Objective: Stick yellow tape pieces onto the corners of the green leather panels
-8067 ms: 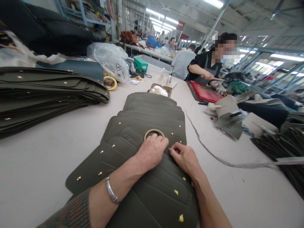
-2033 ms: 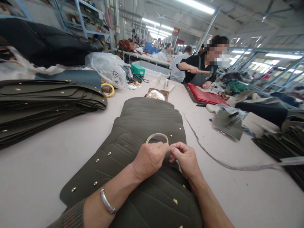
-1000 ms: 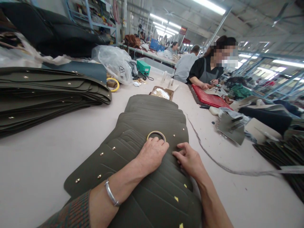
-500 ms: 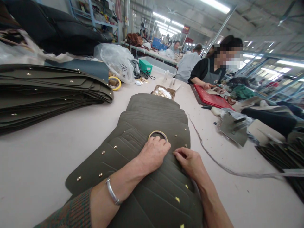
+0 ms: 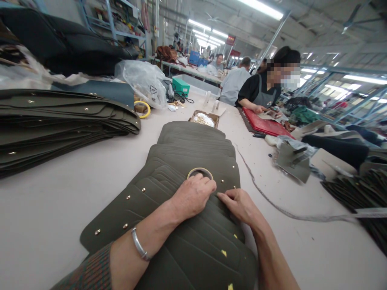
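My left hand (image 5: 195, 196) is closed on a narrow roll of yellow tape (image 5: 196, 170), whose ring shows above the knuckles. It rests over a fanned pile of dark olive panels (image 5: 178, 151) with gold-coloured studs near their edges. Beside it, my right hand (image 5: 237, 203) pinches thumb and forefinger together low over a panel at the right side of the pile. What lies between those fingertips is too small to make out. Small yellow tape pieces (image 5: 223, 253) stick to the panels nearer me.
Another pile of studded panels (image 5: 66, 121) lies at the left. A second yellow tape roll (image 5: 144, 109), a plastic bag (image 5: 143, 82) and a small box of gold studs (image 5: 203, 119) stand farther back. Across the table a co-worker (image 5: 263, 88) handles pieces over a red pad (image 5: 269, 125).
The right hand's fingertips have moved slightly left, closer to the left hand. The left hand keeps hold of the tape roll. The whole view has shifted a little.
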The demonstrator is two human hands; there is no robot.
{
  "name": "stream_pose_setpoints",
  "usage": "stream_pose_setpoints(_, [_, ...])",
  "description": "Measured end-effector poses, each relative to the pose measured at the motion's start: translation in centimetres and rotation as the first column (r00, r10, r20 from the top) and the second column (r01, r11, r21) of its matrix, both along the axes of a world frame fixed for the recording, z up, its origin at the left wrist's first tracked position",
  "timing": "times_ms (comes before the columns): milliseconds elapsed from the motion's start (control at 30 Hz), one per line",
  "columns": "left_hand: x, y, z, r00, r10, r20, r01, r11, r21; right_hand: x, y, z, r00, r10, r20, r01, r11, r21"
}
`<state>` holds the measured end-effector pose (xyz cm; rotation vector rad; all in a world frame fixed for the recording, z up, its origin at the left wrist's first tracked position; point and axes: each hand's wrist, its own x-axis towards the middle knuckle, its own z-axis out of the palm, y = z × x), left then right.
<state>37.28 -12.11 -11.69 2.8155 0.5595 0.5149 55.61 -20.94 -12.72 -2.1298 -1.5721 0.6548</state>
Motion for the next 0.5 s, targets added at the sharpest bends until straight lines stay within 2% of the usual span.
stream_pose_setpoints(67, [0.0,0.0,-0.3,1.000,0.004,0.017,-0.004,1.000,-0.009,0.0,-0.2,0.0,1.000,0.000,-0.001,0.000,0.999,0.033])
stream_pose_setpoints(133, [0.1,0.0,-0.5,0.999,0.003,0.054,-0.001,0.999,-0.032,-0.2,-0.3,0.1,0.999,-0.039,-0.030,0.042,0.990,0.133])
stream_pose_setpoints(200, [0.0,0.1,-0.7,0.994,0.008,0.110,-0.002,0.998,-0.058,-0.7,-0.2,0.2,0.989,-0.072,-0.128,0.105,0.958,0.267])
stream_pose_setpoints(267, [0.0,0.1,-0.8,0.988,0.019,0.156,-0.008,0.997,-0.074,-1.1,-0.2,0.4,0.975,-0.038,-0.220,0.121,0.917,0.380])
stream_pose_setpoints(333, [-0.1,0.1,-0.8,0.986,0.028,0.166,-0.016,0.997,-0.071,-1.5,-0.1,0.6,0.976,0.045,-0.214,0.062,0.883,0.466])
stream_pose_setpoints(400, [-0.1,0.1,-0.9,0.988,0.036,0.150,-0.027,0.998,-0.056,-1.9,-0.1,0.7,0.983,0.122,-0.139,-0.031,0.849,0.527])
stream_pose_setpoints(500, [0.0,0.0,-0.9,0.990,0.055,0.130,-0.049,0.998,-0.050,-2.2,0.0,0.8,0.987,0.157,-0.034,-0.109,0.810,0.577])
